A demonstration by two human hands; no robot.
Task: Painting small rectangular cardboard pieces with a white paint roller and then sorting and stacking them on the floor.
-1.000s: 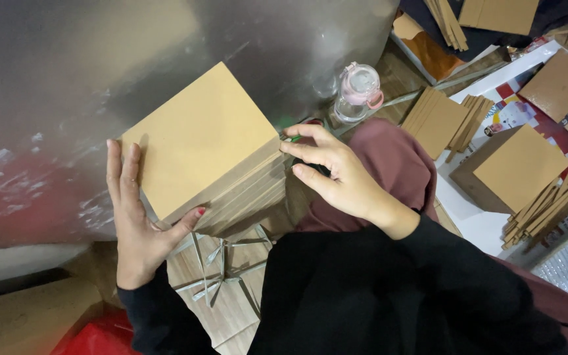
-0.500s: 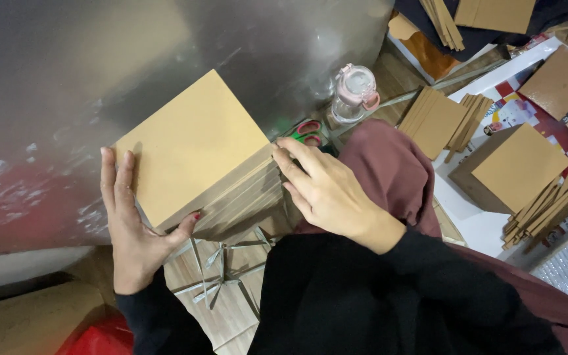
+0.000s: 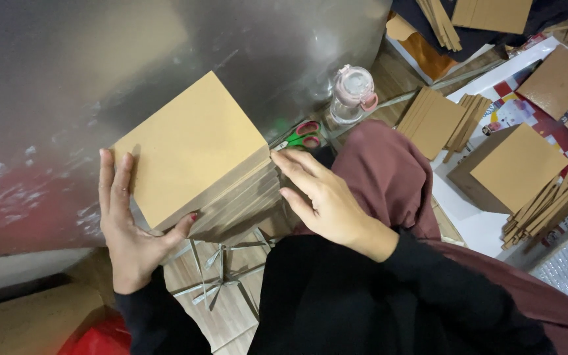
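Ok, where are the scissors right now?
In the head view the scissors, red and green handled, lie on the floor just beyond the right hand, between the cardboard stack and the clear bottle.

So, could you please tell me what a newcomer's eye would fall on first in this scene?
First, the thick stack of tan cardboard sheets at centre, squared between the left hand at its near-left corner and the right hand flat against its right edge. Behind it rises a shiny metal wall, with red-and-green scissors and a clear pink-lidded bottle at its foot. More cardboard piles lie to the right.
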